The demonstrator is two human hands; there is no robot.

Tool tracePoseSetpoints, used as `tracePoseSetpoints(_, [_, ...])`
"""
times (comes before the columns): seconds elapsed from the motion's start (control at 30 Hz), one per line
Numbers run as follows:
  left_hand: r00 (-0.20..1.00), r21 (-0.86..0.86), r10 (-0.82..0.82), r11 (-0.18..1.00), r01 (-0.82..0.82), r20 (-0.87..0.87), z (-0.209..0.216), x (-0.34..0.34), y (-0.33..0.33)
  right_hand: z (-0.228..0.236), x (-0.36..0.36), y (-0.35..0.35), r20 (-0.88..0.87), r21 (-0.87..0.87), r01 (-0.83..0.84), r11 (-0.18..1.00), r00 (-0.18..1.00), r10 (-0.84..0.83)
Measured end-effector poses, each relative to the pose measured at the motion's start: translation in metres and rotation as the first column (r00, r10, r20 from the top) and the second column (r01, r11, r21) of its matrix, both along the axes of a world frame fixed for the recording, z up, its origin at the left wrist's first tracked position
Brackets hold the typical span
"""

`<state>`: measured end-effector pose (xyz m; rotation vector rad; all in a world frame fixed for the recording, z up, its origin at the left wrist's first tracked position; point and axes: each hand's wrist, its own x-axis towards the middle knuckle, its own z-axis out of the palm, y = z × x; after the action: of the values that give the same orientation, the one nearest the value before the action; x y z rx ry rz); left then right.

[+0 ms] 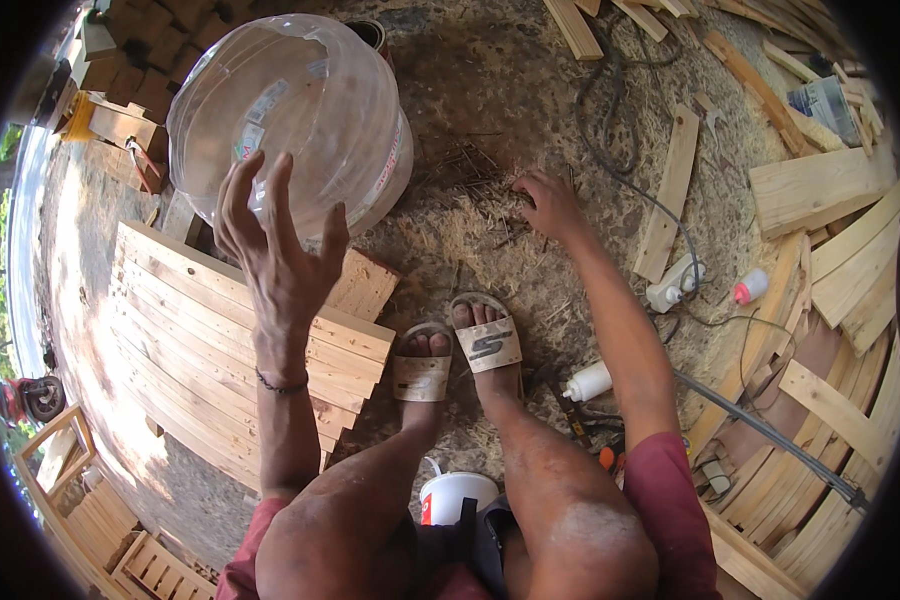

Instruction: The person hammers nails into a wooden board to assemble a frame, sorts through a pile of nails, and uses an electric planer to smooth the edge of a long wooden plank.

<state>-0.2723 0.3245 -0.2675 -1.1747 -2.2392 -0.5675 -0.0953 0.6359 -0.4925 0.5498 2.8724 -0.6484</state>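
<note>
My left hand (281,235) is raised with its fingers spread and nothing in them. It appears in front of a large clear plastic tub (385,165) with an uneven rim and a few labels. Beneath my left forearm lies a panel of pale wooden slats (185,310). Out to the right, my right hand (552,203) reaches down to a small heap of thin dark pieces (470,165), nails or sticks, on the dusty ground. Its fingers are curled at the heap's edge, and whatever they pinch is too small to make out.
My sandalled feet (485,345) are between the panel and a white bottle (588,381). A white bucket (457,495) stands between my legs. Cables (620,165), more squeeze bottles (751,286) and loose boards (820,185) cover the right side. A dark can (368,36) stands behind the tub.
</note>
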Motion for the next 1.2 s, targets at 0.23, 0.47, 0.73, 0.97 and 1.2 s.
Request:
tracePoseSetpoints(0.23, [0.840, -0.104, -0.302, 0.917, 0.386, 0.452, -0.057, 0.063, 0.016, 0.016, 0.002, -0.009, 0.032, 0.008, 0.089, 0.996, 0.995, -0.089])
tracePoseSetpoints(0.47, [0.664, -0.362, -0.108, 0.768, 0.528, 0.740, -0.131, 0.073, 0.020, 0.037, -0.006, -0.011, 0.283, -0.013, 0.125, 0.992, 0.952, -0.116])
tracePoseSetpoints(0.73, [0.626, -0.380, -0.106, 0.712, 0.590, 0.773, -0.147, 0.080, 0.026, 0.028, -0.005, -0.018, 0.181, 0.099, 0.106, 0.989, 0.976, -0.122])
tracePoseSetpoints(0.97, [0.558, -0.372, -0.066, 0.680, 0.632, 0.827, -0.154, 0.085, 0.024, 0.018, 0.001, -0.016, 0.058, 0.141, 0.094, 0.986, 0.993, -0.103])
tracePoseSetpoints(1.2, [0.545, -0.386, -0.041, 0.663, 0.642, 0.837, -0.160, 0.091, 0.024, 0.015, 0.000, -0.014, 0.082, 0.148, 0.019, 0.989, 0.996, -0.031])
